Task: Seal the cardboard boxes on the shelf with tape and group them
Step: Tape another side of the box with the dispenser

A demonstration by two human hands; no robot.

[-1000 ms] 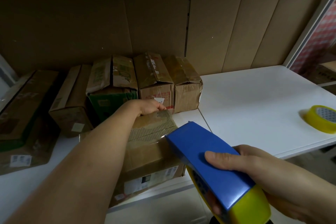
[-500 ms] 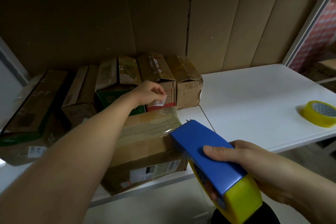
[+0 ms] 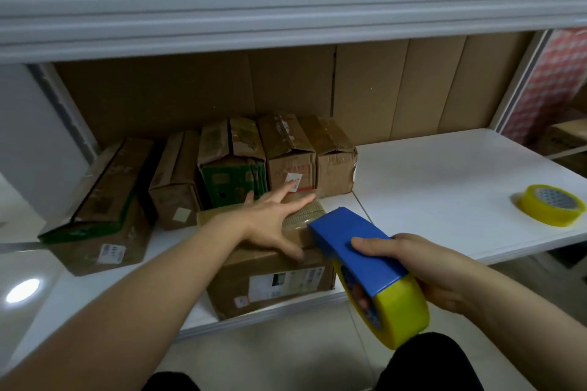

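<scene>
arms: bare, no sleeves | wrists: no watch, no rings seen | legs [image 3: 425, 362]: black trousers

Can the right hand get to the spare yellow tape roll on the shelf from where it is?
Probably not right away: the right hand grips the blue tape dispenser at the front box. The way to the spare tape roll over the bare white shelf looks free, with nothing standing between.

free: shelf [image 3: 444, 187] right half | blocked: box row [image 3: 254, 162] left-rear, tape roll [image 3: 551, 205] right
</scene>
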